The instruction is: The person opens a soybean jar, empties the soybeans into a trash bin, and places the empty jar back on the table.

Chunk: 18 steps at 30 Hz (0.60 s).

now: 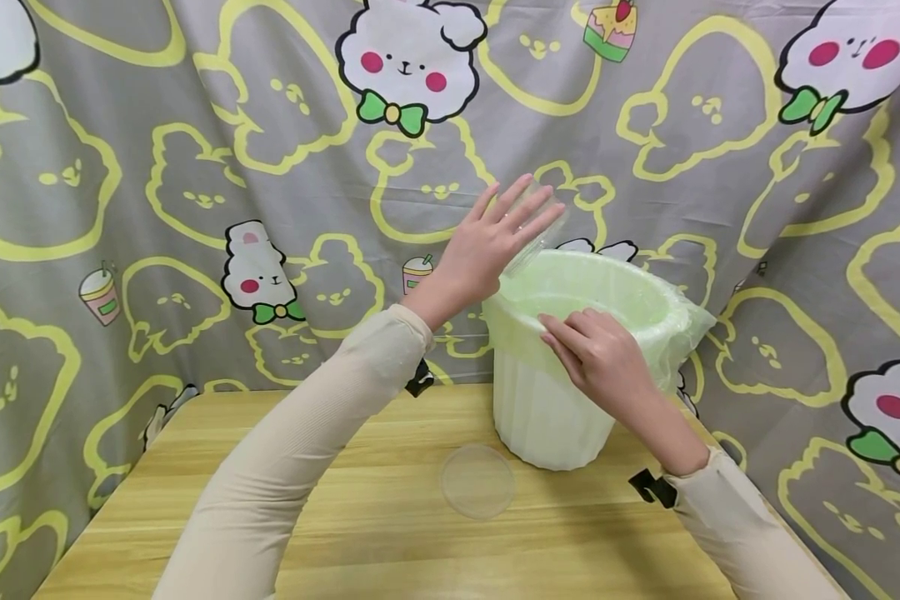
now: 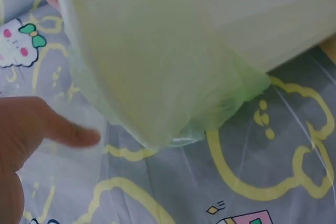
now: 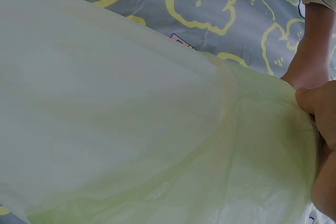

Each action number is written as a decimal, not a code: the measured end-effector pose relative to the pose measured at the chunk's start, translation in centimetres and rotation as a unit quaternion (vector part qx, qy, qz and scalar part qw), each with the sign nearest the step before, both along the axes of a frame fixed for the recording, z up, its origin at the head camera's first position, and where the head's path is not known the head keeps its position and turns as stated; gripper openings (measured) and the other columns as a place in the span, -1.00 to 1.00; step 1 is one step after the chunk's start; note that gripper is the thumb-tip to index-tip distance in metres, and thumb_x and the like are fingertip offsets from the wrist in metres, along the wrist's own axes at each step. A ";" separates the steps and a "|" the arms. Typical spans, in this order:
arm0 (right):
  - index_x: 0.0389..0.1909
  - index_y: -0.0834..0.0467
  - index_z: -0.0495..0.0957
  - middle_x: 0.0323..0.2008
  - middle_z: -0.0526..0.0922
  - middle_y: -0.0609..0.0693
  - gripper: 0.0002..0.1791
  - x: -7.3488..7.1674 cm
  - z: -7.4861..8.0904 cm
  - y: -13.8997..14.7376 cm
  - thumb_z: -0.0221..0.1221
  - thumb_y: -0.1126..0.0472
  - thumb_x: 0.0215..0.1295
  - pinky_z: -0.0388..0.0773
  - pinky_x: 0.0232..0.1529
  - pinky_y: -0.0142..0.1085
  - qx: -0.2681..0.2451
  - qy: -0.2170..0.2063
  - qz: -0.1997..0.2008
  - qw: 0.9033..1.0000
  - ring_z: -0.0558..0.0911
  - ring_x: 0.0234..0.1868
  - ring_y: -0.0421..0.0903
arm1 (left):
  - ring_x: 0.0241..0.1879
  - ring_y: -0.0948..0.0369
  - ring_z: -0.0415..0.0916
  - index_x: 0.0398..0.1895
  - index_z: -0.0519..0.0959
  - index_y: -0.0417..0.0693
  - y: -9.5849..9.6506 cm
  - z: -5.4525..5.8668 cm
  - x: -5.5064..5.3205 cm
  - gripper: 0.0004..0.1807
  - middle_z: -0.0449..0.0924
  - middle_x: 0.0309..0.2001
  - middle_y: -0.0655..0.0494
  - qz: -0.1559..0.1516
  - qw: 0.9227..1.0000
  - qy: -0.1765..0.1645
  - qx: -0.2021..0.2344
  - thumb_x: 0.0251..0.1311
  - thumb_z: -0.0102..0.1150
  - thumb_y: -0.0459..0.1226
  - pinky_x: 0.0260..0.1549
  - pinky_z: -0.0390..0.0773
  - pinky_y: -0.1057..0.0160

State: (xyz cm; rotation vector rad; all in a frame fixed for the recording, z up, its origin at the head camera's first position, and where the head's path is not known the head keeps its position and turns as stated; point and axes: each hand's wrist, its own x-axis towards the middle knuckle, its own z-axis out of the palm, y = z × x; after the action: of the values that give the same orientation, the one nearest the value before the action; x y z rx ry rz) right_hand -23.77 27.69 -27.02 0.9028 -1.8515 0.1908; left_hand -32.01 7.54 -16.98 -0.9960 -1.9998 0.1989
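Observation:
A white ribbed trash bin (image 1: 547, 417) stands on the table, its rim covered by a pale green trash bag (image 1: 675, 333) folded over the outside. My right hand (image 1: 607, 358) grips the near rim, fingers over the bag's edge; the right wrist view shows this hand (image 3: 323, 124) at the rim too. My left hand (image 1: 483, 250) is raised at the bin's left side, holding a clear plastic container (image 1: 528, 242) mostly hidden behind its fingers. In the left wrist view the thumb of the left hand (image 2: 31, 135) lies beside see-through plastic, apart from the bag.
On the wooden table (image 1: 375, 517), a clear round lid (image 1: 477, 482) lies flat in front of the bin. A grey patterned curtain (image 1: 307, 167) hangs behind and along both sides of the table.

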 end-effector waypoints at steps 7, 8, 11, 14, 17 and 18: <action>-0.09 0.28 0.74 -0.53 0.57 0.06 -0.57 -0.1 -0.1 0.0 0.01 0.05 0.60 0.42 -0.47 -0.17 -0.001 -0.001 0.000 1.000 0.45 -0.53 -0.01 | 0.64 0.03 -0.08 0.62 0.13 0.11 -0.1 -0.2 0.2 -0.06 0.09 0.62 0.08 -0.005 1.000 -0.009 -0.008 0.14 0.13 -0.53 0.61 -0.04 0.03; -0.09 0.28 0.74 -0.53 0.57 0.06 -0.57 -0.1 -0.1 0.0 0.01 0.05 0.60 0.42 -0.47 -0.17 -0.001 -0.001 0.000 1.000 0.45 -0.53 -0.01 | 0.64 0.03 -0.09 0.62 0.12 0.11 -0.1 -0.2 0.2 -0.07 0.08 0.62 0.08 -0.005 1.000 -0.010 -0.007 0.15 0.11 -0.54 0.61 -0.04 0.03; -0.09 0.28 0.74 -0.52 0.57 0.06 -0.57 -0.1 0.0 -0.1 0.01 0.04 0.60 0.42 -0.47 -0.17 0.001 -0.003 -0.003 1.000 0.45 -0.53 -0.01 | 0.64 0.03 -0.12 0.63 0.11 0.11 -0.2 -0.2 0.1 -0.07 0.06 0.63 0.09 -0.005 1.000 -0.012 0.002 0.17 0.06 -0.57 0.61 -0.02 0.03; -0.09 0.28 0.74 -0.53 0.57 0.06 -0.56 -0.1 0.0 -0.1 0.01 0.04 0.60 0.43 -0.47 -0.16 0.001 -0.002 -0.001 1.000 0.46 -0.53 -0.01 | 0.64 0.02 -0.10 0.62 0.13 0.11 -0.4 -0.1 0.0 -0.09 0.07 0.63 0.09 -0.009 1.000 -0.006 0.014 0.19 0.02 -0.58 0.61 -0.03 0.01; -0.10 0.29 0.74 -0.53 0.56 0.06 -0.55 -0.1 0.0 -0.1 0.01 0.03 0.60 0.44 -0.46 -0.16 -0.002 0.000 0.002 1.000 0.45 -0.54 -0.01 | 0.64 0.01 -0.08 0.62 0.14 0.10 -0.8 0.0 0.2 -0.08 0.10 0.62 0.08 -0.011 0.999 -0.010 0.028 0.15 0.04 -0.58 0.61 -0.05 0.01; -0.10 0.29 0.74 -0.53 0.56 0.06 -0.55 -0.1 -0.1 -0.1 0.00 0.02 0.61 0.44 -0.46 -0.16 -0.003 0.001 0.002 1.000 0.46 -0.54 -0.01 | 0.64 0.01 -0.08 0.62 0.14 0.10 -1.0 0.0 0.3 -0.06 0.09 0.62 0.08 -0.010 0.999 -0.014 0.032 0.12 0.06 -0.58 0.61 -0.07 0.00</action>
State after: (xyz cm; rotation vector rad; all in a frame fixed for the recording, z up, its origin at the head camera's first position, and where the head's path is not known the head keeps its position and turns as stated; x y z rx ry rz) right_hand -23.87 27.63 -27.08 0.9029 -1.8469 0.1982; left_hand -31.76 6.53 -16.94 -0.9833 -2.0070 0.1097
